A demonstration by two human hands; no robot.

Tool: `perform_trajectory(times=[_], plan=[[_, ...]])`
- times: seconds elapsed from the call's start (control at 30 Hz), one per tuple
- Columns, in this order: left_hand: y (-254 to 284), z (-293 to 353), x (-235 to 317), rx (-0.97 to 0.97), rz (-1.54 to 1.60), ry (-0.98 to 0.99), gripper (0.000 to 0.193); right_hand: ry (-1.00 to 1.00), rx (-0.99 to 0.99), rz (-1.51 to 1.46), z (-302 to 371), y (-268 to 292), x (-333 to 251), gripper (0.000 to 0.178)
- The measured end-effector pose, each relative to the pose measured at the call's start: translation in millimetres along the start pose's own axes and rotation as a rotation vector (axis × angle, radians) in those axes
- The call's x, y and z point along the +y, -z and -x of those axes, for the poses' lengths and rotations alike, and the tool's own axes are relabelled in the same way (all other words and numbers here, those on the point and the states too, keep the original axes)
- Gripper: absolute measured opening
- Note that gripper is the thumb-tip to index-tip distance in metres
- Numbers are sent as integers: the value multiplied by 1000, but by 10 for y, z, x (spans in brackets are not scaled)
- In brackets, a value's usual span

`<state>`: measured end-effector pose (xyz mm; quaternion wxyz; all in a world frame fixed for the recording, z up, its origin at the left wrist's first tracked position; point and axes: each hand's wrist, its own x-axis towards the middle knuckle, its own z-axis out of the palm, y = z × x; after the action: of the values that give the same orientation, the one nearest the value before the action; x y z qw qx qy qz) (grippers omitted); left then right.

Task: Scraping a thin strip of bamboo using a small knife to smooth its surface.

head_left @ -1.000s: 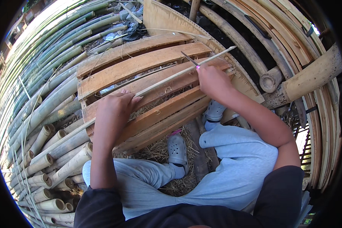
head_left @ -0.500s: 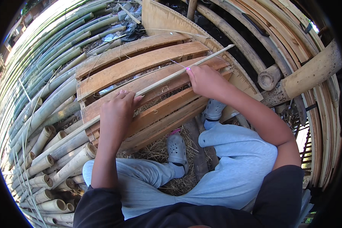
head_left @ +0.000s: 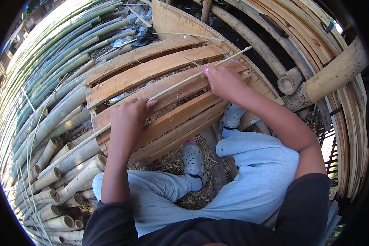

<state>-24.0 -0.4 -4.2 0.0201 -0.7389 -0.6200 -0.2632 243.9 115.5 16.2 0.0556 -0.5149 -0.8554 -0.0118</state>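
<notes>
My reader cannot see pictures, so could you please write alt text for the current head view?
A person's left hand holds a long, thin, pale, wood-like strip, and the right hand holds a thin, pointed metal blade close to it, above a slatted brown wooden platform. Round, tan bamboo poles lie stacked at the left.

Dark short sleeves (head_left: 305, 203), pale-blue trousers (head_left: 254, 180), grey perforated clogs (head_left: 193, 160).

Before me, slatted wooden surface (head_left: 151, 74); pale wooden sheet (head_left: 174, 20) beyond it. Straw-strewn ground (head_left: 168, 162) below me. To my left, piled bamboo poles (head_left: 69, 103); to my right, long planks (head_left: 311, 28), thick bamboo post (head_left: 336, 76). Daylight brightest upper left.
</notes>
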Motion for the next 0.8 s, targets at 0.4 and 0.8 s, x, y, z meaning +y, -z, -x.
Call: perform_trajectory(times=[0.4,0.8], plan=[[16,-17,38,3,44,-21,23,43,63,-4,7,60,153,29],[4,-24,15,17,6,-15,27,142,125,23,-21,2,303,30]])
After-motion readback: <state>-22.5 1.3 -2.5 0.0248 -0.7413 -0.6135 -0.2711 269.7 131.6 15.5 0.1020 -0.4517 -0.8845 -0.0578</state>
